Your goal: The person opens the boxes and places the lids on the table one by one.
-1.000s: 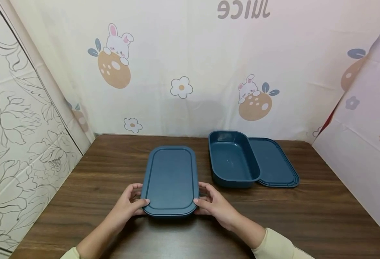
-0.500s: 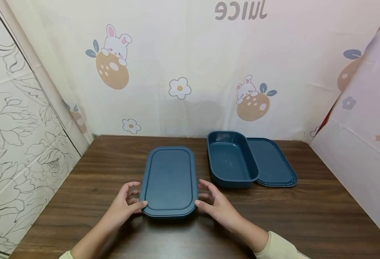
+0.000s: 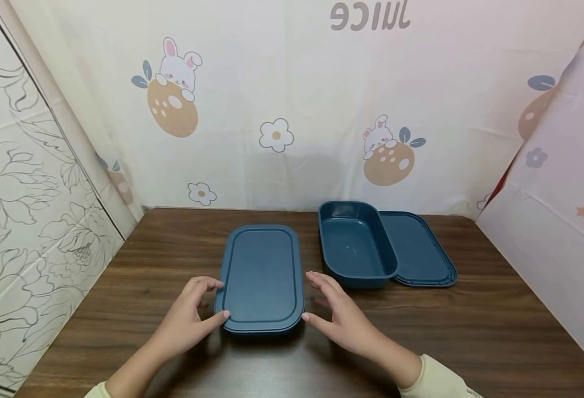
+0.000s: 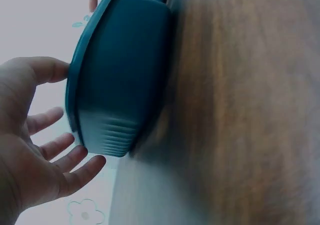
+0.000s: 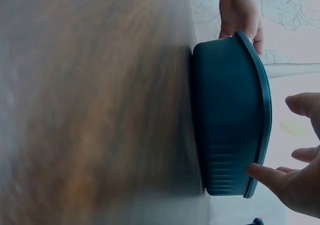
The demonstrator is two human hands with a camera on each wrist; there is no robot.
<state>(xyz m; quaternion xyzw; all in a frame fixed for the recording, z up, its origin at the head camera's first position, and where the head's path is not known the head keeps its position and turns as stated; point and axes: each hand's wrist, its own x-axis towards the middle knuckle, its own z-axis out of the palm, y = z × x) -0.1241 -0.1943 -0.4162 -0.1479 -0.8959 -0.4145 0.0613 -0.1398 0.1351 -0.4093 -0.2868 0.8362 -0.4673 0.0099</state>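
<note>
A dark blue rectangular food container stands on the brown wooden table, its flat lid (image 3: 262, 276) covering the top. The left hand (image 3: 187, 318) is at its near left corner, thumb and a fingertip at the lid's edge, fingers spread. In the left wrist view, the container's ribbed side wall (image 4: 117, 130) shows beside those fingers. At the near right corner is the right hand (image 3: 344, 318), its fingers extended away from the side and its thumb by the lid's edge. The right wrist view shows one fingertip (image 5: 255, 171) overlapping the rim; contact cannot be told.
A second dark blue container (image 3: 356, 243), uncovered and with nothing inside, stands to the right. It partly overlaps a loose blue lid (image 3: 418, 251) on the table (image 3: 471, 331). A printed curtain (image 3: 292, 83) hangs behind the table's far edge.
Both hands have loosened from the lidded container; their fingers have lifted and spread away from its sides. The container stays in about the same place on the table.
</note>
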